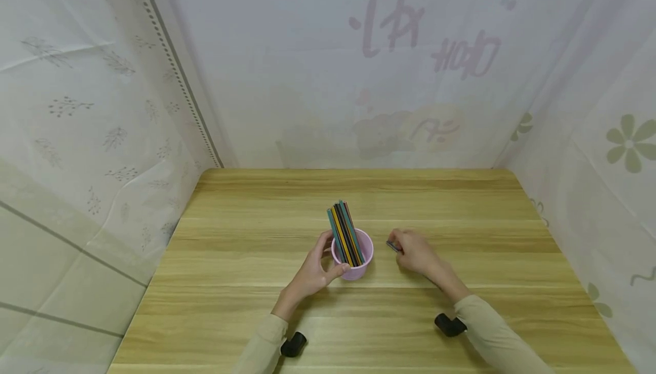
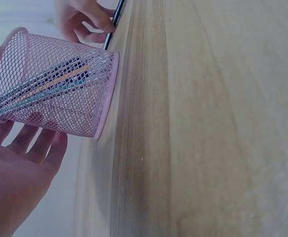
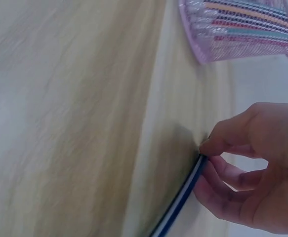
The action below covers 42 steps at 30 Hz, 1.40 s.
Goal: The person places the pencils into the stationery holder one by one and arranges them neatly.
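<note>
A pink mesh pencil cup (image 1: 356,272) stands on the wooden table, its weave and rim clear in the left wrist view. Several pencils (image 1: 342,231) in teal, yellow and black lean in it, tops toward the far left. My left hand (image 1: 310,274) holds the cup from the left, thumb at the near rim and fingers round the far side. To the right of the cup, my right hand (image 1: 416,251) pinches a slim dark blue pencil (image 3: 181,197) with a pale stripe, low over the tabletop. In the left wrist view the right hand (image 2: 87,19) shows behind the cup.
The wooden table (image 1: 246,203) reaches back to a pale printed curtain (image 1: 307,78). More patterned cloth (image 1: 77,135) hangs at the left and right sides. Black devices (image 1: 294,344) sit at both wrists, beside the light sleeves (image 1: 494,328).
</note>
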Motion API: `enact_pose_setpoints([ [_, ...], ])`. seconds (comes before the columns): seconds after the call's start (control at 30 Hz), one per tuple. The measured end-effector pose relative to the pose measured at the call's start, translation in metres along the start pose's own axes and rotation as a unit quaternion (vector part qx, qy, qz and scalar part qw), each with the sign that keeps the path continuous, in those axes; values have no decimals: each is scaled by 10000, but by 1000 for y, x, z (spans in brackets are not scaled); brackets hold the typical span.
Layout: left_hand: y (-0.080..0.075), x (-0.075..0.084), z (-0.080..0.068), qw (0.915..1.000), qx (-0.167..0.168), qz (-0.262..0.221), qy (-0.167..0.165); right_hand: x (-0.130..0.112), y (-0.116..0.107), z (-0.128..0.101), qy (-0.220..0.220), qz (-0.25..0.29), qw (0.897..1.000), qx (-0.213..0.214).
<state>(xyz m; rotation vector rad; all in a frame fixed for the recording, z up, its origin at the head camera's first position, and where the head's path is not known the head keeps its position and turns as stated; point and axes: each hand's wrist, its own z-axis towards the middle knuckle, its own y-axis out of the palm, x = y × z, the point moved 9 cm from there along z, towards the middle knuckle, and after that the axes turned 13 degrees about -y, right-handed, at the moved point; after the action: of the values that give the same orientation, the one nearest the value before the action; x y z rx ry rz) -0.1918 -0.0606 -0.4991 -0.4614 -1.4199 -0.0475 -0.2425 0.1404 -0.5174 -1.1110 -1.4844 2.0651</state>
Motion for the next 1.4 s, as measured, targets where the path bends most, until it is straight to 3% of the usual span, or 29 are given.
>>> enact_pose_setpoints([
  [0.13, 1, -6, 1, 10000, -35, -25, -60, -8, -9, 6, -37, 314, 9994, 168],
  [0.33, 0, -4, 1, 9999, 10, 29, -113, -22, -39, 15, 71, 961, 9937, 567],
  [0.6, -4, 27, -6, 9999, -69, -97, 7, -46, -80, 23, -117, 1535, 9805, 1224],
  [0.7, -5, 30, -7, 9999, -56, -81, 39, -54, -93, 26, -161, 1606, 9756, 1486],
  [0.97, 0, 0, -1, 10000, 0, 72, -4, -82, -127, 36, -316, 1698, 9603, 2190],
  [1.23, 1, -8, 0, 10000, -13, -17, -87, -110, -159, 48, -630, 2040, 9336, 2879],
  [1.4, 0, 1, -1, 10000, -13, 22, -38, -139, -179, 48, -880, 2272, 9121, 3299],
])
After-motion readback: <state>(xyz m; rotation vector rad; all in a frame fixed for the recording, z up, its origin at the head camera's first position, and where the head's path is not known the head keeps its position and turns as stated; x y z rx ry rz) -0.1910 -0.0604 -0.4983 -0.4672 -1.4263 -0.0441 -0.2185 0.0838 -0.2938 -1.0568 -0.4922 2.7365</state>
